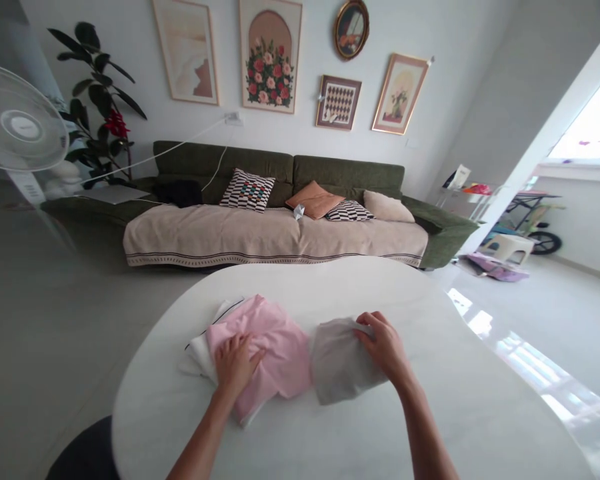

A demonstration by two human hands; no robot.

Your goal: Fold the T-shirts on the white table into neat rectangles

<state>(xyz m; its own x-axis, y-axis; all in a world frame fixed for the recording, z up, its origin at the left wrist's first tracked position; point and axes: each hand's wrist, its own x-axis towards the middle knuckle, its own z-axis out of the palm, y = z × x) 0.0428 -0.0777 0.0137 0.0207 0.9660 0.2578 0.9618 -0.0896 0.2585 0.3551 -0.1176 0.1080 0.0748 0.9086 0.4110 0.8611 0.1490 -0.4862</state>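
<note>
On the desk [305,287], your left hand [236,365] lies flat on pink cloth [285,353], your right hand [383,345] grips grey cloth [340,367]; tugging could slide both.

Two bare forearms rise from the bottom edge of the view and lean inward toward each other. The left forearm [197,443] climbs up and to the right into the left hand [235,365], which lies palm down with the wrist nearly straight and its fingers [231,348] stretched out and slightly spread. The right forearm [424,427] slants up and to the left into the right hand [383,345], which stands well to the right of the left grip. Its wrist is bent and its back is arched, with the fingers [367,327] curving down and pointing left. Neither hand touches the other.
</note>
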